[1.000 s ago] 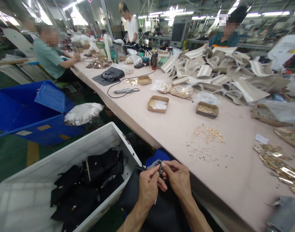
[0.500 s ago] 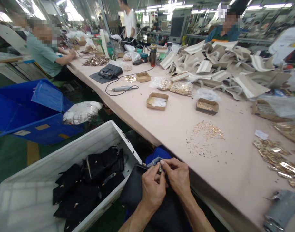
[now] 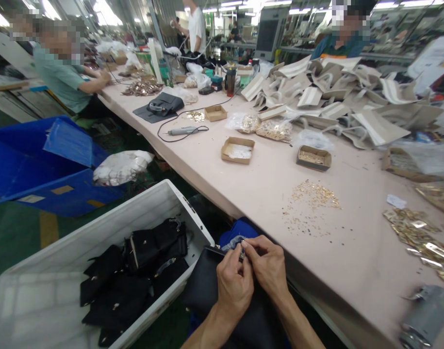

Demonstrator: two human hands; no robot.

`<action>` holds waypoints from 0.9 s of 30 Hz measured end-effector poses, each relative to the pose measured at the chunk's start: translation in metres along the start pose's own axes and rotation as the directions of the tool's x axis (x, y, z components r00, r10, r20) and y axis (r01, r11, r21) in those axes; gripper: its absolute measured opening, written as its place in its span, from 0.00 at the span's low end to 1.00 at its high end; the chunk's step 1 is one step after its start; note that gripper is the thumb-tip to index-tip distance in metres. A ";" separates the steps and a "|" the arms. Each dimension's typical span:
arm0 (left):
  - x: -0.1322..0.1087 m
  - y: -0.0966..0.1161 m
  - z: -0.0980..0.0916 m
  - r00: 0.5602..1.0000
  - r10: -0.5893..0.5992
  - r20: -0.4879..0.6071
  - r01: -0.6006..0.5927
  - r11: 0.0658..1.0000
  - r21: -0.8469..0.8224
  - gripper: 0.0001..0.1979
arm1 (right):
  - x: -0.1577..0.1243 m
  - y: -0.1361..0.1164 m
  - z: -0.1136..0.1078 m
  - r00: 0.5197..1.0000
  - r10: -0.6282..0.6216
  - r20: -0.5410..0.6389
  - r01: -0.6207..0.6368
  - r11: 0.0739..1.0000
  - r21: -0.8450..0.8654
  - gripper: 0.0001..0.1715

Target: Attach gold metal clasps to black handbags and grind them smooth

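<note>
A black bag (image 3: pixel 201 274) lies across my lap, below the table edge. At its upper edge my left hand (image 3: pixel 233 281) is closed, thumb and fingers pinching a small metal fitting (image 3: pixel 241 254). My right hand (image 3: pixel 268 264) pinches at the same fitting from the other side, its fingertips touching those of the left. The fingers hide most of the fitting, and I cannot tell how it joins the bag. A piece wrapped in clear plastic (image 3: pixel 233 242) shows just beyond the fingertips.
Left of me, a white bin (image 3: pixel 36 261) holds several black bags (image 3: pixel 116 291). On the table (image 3: pixel 258 194) lie loose gold pieces (image 3: pixel 312 196), small cardboard boxes (image 3: pixel 238 150), an electric screwdriver (image 3: pixel 183 131) and a beige pile (image 3: pixel 334 97). A co-worker (image 3: pixel 57 77) sits at the far left.
Both hands stay at the fitting; the left has shifted very slightly to the right. The bag has hardly moved.
</note>
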State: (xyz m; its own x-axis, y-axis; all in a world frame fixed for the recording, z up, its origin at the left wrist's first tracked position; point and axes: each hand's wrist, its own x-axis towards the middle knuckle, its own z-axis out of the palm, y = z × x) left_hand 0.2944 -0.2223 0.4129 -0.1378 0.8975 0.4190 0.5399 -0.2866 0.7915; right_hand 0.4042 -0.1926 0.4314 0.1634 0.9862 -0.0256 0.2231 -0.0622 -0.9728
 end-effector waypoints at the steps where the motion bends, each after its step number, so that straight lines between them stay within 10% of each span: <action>1: 0.000 0.000 0.000 1.000 -0.004 -0.003 0.004 1.000 -0.003 0.15 | 0.001 0.001 -0.001 1.000 0.001 0.018 -0.001 1.000 0.008 0.12; 9: -0.002 0.000 -0.002 0.993 -0.105 0.048 0.111 0.983 -0.148 0.16 | 0.011 0.006 -0.011 0.986 0.049 0.159 -0.066 0.993 0.103 0.07; 15: 0.006 -0.004 -0.010 0.827 -0.457 0.327 0.562 0.664 -0.494 0.17 | 0.013 -0.001 -0.015 0.977 0.010 0.212 -0.043 0.988 0.150 0.07; 27: 0.012 -0.003 -0.019 0.796 -0.471 0.381 0.603 0.559 -0.569 0.14 | 0.015 -0.002 -0.023 0.923 0.042 0.382 -0.171 0.935 0.310 0.12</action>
State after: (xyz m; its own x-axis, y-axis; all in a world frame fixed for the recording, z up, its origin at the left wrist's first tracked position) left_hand 0.2754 -0.2176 0.4243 -0.0479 0.9768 -0.2089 -0.2534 0.1904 0.9485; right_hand 0.4283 -0.1808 0.4378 -0.2066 0.9665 -0.1522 -0.1176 -0.1789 -0.9768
